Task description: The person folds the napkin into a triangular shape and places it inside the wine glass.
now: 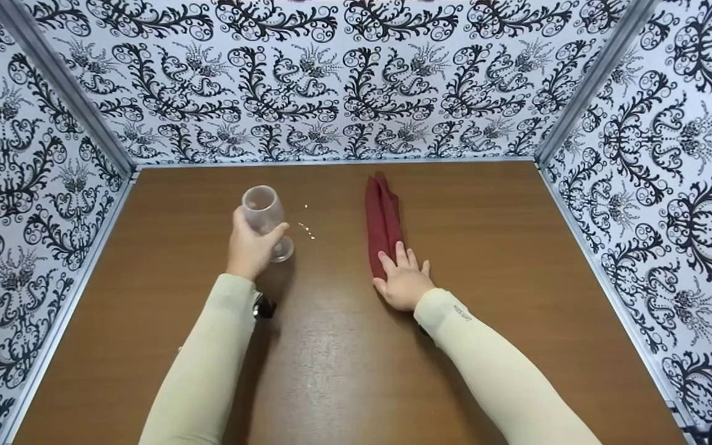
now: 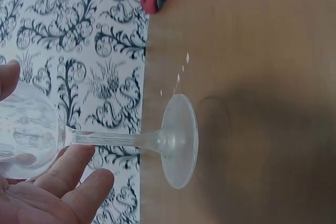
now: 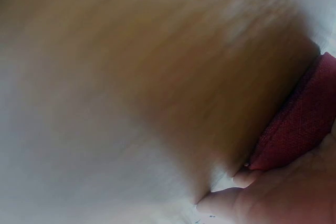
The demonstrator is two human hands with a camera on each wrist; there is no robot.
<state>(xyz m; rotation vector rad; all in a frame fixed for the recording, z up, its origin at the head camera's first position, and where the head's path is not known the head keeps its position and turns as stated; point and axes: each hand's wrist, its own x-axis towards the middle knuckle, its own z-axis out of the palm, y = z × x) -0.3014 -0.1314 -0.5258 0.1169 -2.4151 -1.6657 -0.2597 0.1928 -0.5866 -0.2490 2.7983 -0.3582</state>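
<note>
Left hand gripping glass by the bowl, foot on counter at left. Right hand flat, fingers straight, pressing near end of red cloth at center. Best to keep glass upright and gather cloth before lifting.

We see brown wood-grain tabletop, smooth, slightly glossy, pale sheen running down its middle toward near edge. We note three upright panels boxing it in at back, left and right, all papered white with black scrolling damask pattern. We spot grey metal strips along panel corners and where panels meet tabletop. Light looks even and soft to us, shadows on wood faint. We find few tiny pale specks on wood left of centre
</note>
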